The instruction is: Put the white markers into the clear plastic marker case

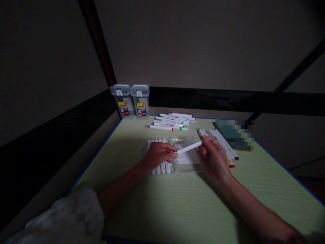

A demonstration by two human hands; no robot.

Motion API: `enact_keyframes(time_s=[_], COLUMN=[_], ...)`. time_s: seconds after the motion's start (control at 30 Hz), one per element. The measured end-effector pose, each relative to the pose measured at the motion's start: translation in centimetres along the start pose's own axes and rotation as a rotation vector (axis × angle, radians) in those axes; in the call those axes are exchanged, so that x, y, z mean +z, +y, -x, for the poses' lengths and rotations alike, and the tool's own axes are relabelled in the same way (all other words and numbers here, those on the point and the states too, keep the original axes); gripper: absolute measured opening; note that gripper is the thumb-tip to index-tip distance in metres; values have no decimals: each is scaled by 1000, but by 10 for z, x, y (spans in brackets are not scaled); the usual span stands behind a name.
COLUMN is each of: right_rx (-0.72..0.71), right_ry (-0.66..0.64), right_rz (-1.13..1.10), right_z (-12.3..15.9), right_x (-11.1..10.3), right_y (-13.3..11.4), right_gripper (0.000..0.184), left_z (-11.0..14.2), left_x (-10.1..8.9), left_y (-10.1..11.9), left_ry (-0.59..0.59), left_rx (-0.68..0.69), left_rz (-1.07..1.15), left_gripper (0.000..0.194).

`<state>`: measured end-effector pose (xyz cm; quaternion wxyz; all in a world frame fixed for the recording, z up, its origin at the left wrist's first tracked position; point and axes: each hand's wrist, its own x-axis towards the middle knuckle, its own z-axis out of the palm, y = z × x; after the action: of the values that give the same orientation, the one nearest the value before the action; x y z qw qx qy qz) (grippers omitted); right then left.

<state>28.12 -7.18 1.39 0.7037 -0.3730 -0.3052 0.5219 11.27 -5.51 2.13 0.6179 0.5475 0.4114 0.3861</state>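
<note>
A white marker pen (189, 147) is held between my two hands above the table. My left hand (158, 154) pinches its left end between thumb and fingers, and my right hand (215, 156) grips the right end. Below them lies an opened clear plastic case (177, 169). Several white markers (161, 167) sit side by side in its left half, partly hidden by my left hand. The case's right half shows a white sheet or label (188, 158). Next to my right hand, several markers with coloured ends (224, 144) lie on the table, partly covered by that hand.
Toward the back lies a loose pile of white markers (172, 122). Two clear lidded boxes (123, 101) with yellow labels stand at the back left corner. A green book or flat board (228, 134) lies on the right. Dark walls border the pale table (157, 206).
</note>
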Motion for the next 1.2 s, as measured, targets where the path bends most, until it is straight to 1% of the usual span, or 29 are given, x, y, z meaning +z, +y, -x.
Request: enact_keyframes(time_s=[0.2, 0.3, 0.4, 0.5, 0.7, 0.9, 1.07, 1.2], right_rx=[14, 21, 36, 56, 69, 92, 101, 109], right_ry=[22, 12, -24, -64, -102, -100, -76, -60], right_rz=[19, 48, 79, 93, 114, 111, 100, 110], right_z=[-2, -1, 0, 2, 3, 5, 6, 6], right_x=[-1, -2, -2, -1, 1, 1, 1, 2], right_y=[0, 1, 2, 2, 1, 2, 2, 1], right_gripper=[21, 23, 24, 25, 27, 21, 18, 17], left_z=[-3, -6, -10, -13, -13, -11, -13, -14], left_x=[-1, -3, -4, -6, -6, -5, -8, -11], left_y=[-1, -3, -5, -6, -4, -2, -3, -4], left_ry=[46, 118, 200, 239, 269, 273, 266, 241], left_rx=[40, 69, 99, 122, 118, 118, 109, 128], left_rz=[5, 55, 142, 216, 301, 390, 406, 410], left_gripper=[15, 12, 12, 12, 13, 18, 16, 14])
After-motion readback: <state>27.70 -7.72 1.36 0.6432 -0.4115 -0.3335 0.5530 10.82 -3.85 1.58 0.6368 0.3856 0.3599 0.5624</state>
